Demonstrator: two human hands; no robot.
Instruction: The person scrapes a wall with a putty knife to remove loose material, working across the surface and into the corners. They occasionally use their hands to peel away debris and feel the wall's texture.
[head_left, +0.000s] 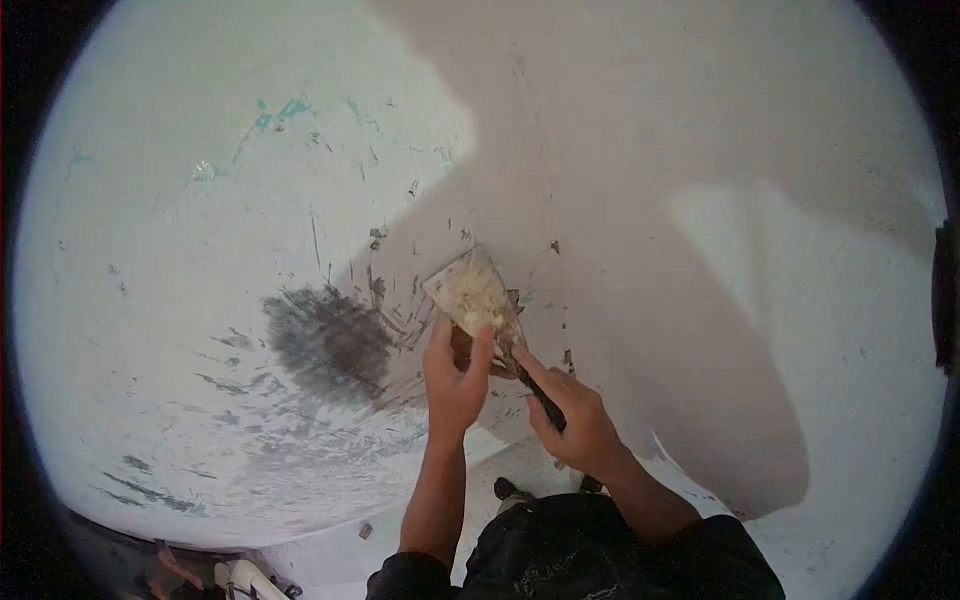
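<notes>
My left hand [457, 388] is closed on the lower edge of a flat rectangular plate [446, 284], thumb on top and fingers at its left side. Crumbly, cream-coloured filler [477, 296] lies across the plate's face. A brown part shows between the thumb and fingers; I cannot make out whether it is a handle. In my right hand [582, 422] is a scraper [545, 402] with a black handle, its index finger stretched along the tool. The scraper's tip meets the plate's lower right edge, and most of its blade is hidden.
Ahead stands a pale wall [620, 120] with a corner line, scuffs and green flecks. A dark grey smudged patch [330, 343] marks it left of my hands. Below are the floor [325, 560], a small brown chunk [365, 531] and assorted items [240, 578] at lower left.
</notes>
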